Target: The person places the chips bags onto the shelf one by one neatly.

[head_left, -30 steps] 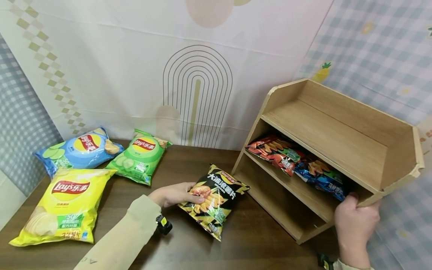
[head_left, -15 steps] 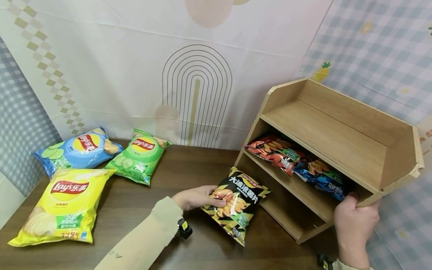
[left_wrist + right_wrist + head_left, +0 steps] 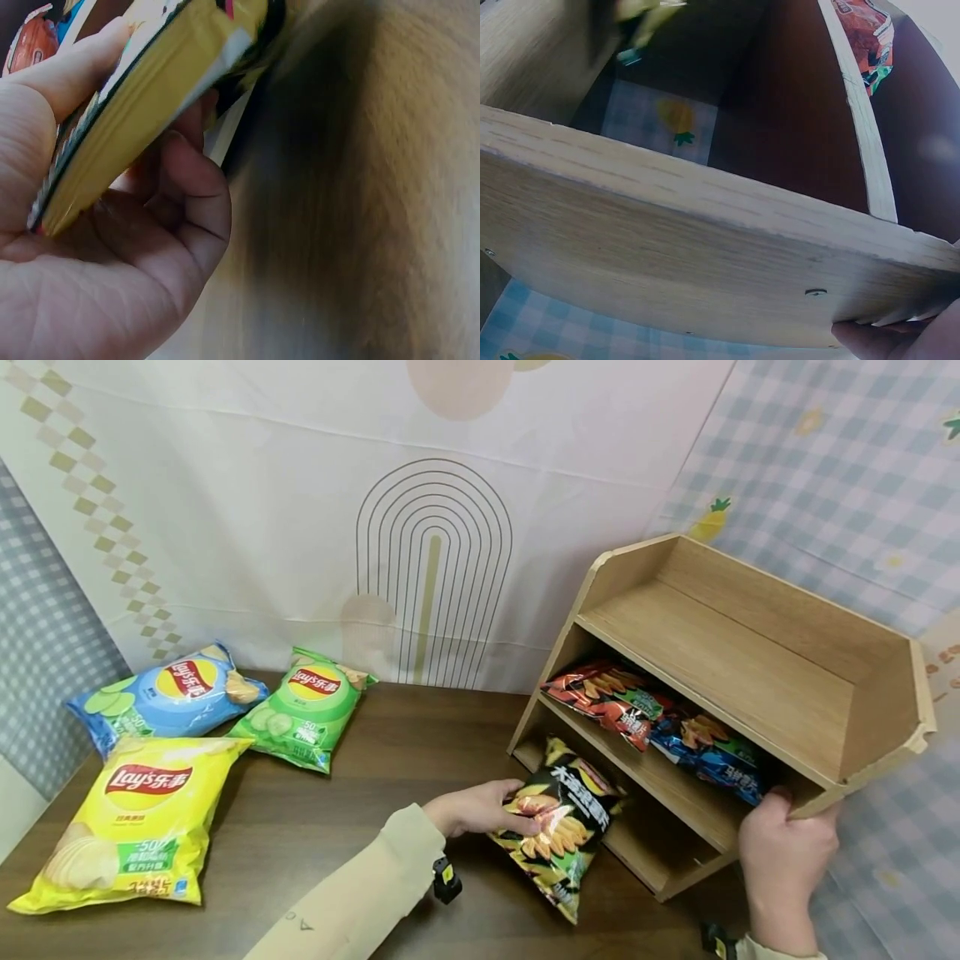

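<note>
My left hand grips the left edge of a black and gold bag of chips, thumb on the front and fingers curled behind, as the left wrist view shows. The bag is tilted, its top corner at the opening of the lowest compartment of a wooden shelf. At the shelf's right side, my right hand holds the side panel with the thumb at its front edge. On the middle level lie a red bag of chips and a dark blue bag of chips.
On the left of the brown table lie a yellow bag of chips, a light blue bag and a green bag. A patterned cloth hangs behind the table. The shelf stands at an angle at the right.
My left hand has carried the black and gold bag rightward, up to the lowest compartment's opening. The right hand has kept its hold on the shelf.
</note>
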Demonstrator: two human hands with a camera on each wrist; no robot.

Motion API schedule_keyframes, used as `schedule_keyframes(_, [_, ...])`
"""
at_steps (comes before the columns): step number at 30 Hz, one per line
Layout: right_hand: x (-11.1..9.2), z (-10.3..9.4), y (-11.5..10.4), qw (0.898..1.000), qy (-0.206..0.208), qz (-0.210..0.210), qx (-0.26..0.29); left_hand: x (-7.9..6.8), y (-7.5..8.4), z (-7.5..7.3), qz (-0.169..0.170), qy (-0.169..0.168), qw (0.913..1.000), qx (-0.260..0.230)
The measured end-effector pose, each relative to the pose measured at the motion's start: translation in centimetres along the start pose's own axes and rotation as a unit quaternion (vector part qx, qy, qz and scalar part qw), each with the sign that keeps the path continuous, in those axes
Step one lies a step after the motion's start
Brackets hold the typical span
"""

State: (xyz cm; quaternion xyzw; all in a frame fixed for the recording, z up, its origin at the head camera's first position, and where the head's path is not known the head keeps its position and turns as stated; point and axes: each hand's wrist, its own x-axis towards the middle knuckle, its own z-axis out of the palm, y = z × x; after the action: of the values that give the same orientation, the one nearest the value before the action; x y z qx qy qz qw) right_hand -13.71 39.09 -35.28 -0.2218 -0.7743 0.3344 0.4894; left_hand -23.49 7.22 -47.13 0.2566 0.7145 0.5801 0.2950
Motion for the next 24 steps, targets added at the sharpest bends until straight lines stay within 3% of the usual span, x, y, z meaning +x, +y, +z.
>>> schedule_keyframes(4, [0.0, 0.0, 0.0, 1.000, -0.003, 0.000, -0.001, 0.1, 0.0, 0.3, 0.000, 0.007, 0.9998, 0.018])
schedule_keyframes(11, [0.2, -0.1, 0.2, 1.000, -0.009, 0.019, -0.006, 0.9, -0.3, 1.1, 0.025, 0.024, 0.9973, -0.065])
schedule_keyframes(19, [0.2, -0.1, 0.4, 1.000, -0.008, 0.014, -0.007, 2.9, 0.2, 2.5, 0.025, 0.069, 0.9783, -0.194])
schedule_keyframes(24, [0.3, -0.1, 0.4, 1.000, -0.011, 0.009, -0.003, 3.8, 0.5, 3.4, 0.034, 0.045, 0.9638, -0.261])
